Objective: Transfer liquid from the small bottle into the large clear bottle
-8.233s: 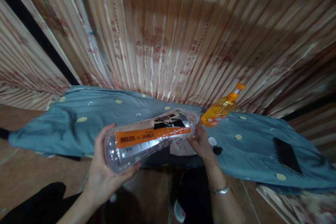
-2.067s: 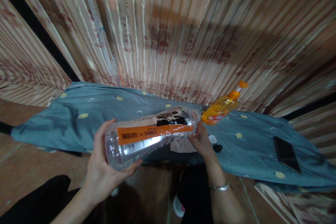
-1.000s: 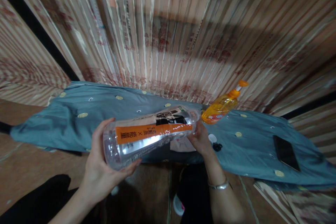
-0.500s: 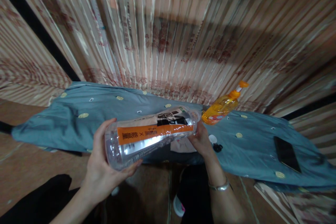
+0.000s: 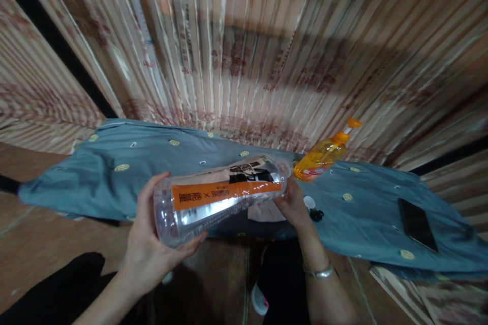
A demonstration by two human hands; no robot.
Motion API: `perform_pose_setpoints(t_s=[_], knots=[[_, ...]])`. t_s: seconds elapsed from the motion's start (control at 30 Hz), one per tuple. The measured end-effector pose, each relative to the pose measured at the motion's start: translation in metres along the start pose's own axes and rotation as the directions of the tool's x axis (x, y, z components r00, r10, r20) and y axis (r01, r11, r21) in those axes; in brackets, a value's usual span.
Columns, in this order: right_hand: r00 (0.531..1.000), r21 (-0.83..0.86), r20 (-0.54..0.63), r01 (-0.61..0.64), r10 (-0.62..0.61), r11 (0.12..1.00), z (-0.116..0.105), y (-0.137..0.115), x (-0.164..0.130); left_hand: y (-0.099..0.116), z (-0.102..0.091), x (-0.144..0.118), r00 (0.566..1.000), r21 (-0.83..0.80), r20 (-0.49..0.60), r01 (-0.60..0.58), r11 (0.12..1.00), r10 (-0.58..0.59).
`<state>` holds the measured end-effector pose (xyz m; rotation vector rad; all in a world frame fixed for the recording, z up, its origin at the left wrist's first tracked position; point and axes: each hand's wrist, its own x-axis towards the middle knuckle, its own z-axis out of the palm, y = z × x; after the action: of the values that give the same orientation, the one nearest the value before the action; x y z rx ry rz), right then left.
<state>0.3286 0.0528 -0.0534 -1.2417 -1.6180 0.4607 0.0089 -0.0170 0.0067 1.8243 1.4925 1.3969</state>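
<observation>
A clear plastic bottle (image 5: 224, 193) with an orange, white and black label lies almost sideways in front of me, held up above the cloth. Its wide base sits in my left hand (image 5: 156, 238), the fingers and thumb wrapped round it. My right hand (image 5: 293, 203), with a silver bangle at the wrist, grips the neck end; the bottle hides part of its fingers. Just beyond the right hand stands a pump bottle (image 5: 320, 157) of yellow-orange liquid with an orange pump head.
Blue-green patterned cloth (image 5: 152, 152) covers the long surface. A black phone (image 5: 417, 224) lies at its right. Near my right wrist are a white round piece (image 5: 309, 202), a small black item (image 5: 316, 214) and a pale cloth or paper (image 5: 265, 212). Striped curtains (image 5: 244, 61) hang behind.
Hardly anything differs. The clear bottle has shifted very slightly to the right, with both hands still gripping it.
</observation>
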Motion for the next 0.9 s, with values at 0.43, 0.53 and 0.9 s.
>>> perform_pose_setpoints(t_s=[0.43, 0.53, 0.9], knots=[[1.0, -0.002, 0.013, -0.024, 0.024, 1.0, -0.001, -0.006, 0.001, 0.009, 0.001, 0.0, 0.999, -0.003, -0.028, 0.038, 0.999, -0.038], [1.0, 0.003, 0.008, -0.011, 0.011, 1.0, -0.001, -0.006, 0.001, 0.015, 0.005, -0.001, 0.991, -0.035, -0.091, 0.099, 0.994, -0.102], [1.0, 0.008, 0.004, -0.016, 0.016, 1.0, 0.0, -0.003, 0.0, 0.007, 0.002, 0.0, 0.996, -0.025, -0.027, 0.085, 0.996, -0.085]])
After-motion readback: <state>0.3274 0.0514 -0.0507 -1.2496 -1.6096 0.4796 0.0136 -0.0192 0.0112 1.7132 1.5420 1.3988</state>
